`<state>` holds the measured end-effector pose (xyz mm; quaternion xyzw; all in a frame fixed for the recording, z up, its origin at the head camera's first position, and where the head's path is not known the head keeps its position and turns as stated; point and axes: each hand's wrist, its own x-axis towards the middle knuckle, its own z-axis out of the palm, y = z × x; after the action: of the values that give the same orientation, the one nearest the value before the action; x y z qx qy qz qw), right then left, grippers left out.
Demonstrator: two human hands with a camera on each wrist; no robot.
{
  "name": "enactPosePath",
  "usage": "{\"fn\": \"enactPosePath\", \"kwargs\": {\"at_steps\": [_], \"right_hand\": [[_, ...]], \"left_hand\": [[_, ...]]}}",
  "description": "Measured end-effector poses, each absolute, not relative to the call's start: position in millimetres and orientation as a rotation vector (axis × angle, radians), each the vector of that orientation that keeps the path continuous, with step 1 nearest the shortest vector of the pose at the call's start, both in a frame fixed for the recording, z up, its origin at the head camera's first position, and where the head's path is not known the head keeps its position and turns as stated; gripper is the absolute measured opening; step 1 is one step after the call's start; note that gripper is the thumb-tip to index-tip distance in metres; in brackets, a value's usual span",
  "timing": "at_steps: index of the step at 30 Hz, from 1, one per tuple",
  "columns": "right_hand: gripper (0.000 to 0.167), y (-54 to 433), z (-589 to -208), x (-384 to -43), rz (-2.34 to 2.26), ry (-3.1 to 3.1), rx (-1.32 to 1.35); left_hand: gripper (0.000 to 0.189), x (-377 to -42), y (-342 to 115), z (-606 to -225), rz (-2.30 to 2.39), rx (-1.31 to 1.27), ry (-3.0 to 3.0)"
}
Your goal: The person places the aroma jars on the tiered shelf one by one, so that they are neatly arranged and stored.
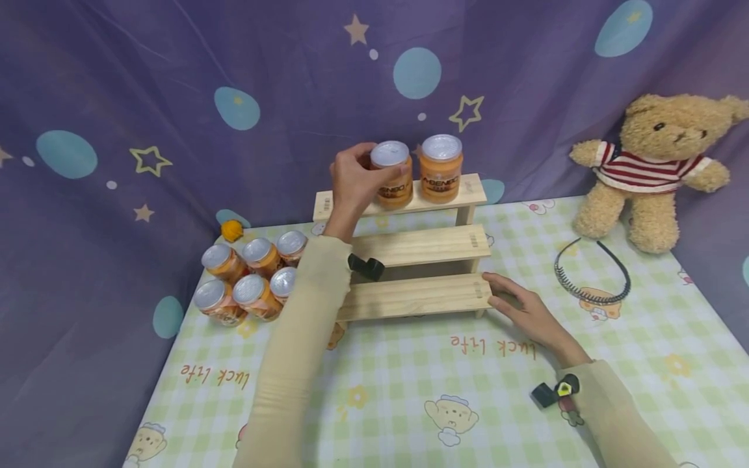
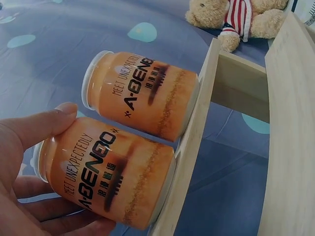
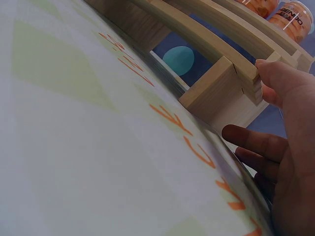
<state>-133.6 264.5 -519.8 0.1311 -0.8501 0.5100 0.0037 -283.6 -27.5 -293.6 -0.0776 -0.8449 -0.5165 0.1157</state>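
A small orange can (image 1: 394, 185) with a silver lid stands on the top shelf, and my left hand (image 1: 358, 179) grips it round its upper part. In the left wrist view this can (image 2: 106, 172) has its base against the shelf board. Just right of it is a matching can (image 1: 441, 170), which no hand touches. Both are on a three-tier wooden shelf (image 1: 418, 296). At the right end of the lowest board, my right hand (image 1: 529, 315) touches the wood with its fingertips. The right wrist view shows the other fingers (image 3: 256, 142) loosely extended below the board.
Several more orange cans (image 1: 251, 292) stand in two rows left of the shelf, partly hidden by my left sleeve. A small yellow object (image 1: 231, 230) lies behind them. To the right are a black headband (image 1: 592, 298) and a teddy bear (image 1: 655, 162) against the purple curtain.
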Motion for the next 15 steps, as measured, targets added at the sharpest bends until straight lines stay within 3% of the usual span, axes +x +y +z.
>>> {"fn": "enactPosePath", "kwargs": {"at_steps": [9, 15], "right_hand": [[0.049, 263.9, -518.6, -132.6, 1.615, -2.67, 0.389], [0.049, 263.5, -518.5, -133.2, 1.635, -2.667, 0.389]], "left_hand": [[0.081, -282.4, -30.5, -295.5, -1.506, -0.256, -2.529], [0.08, -275.3, -38.5, -295.5, -1.514, -0.293, -2.5]]}}
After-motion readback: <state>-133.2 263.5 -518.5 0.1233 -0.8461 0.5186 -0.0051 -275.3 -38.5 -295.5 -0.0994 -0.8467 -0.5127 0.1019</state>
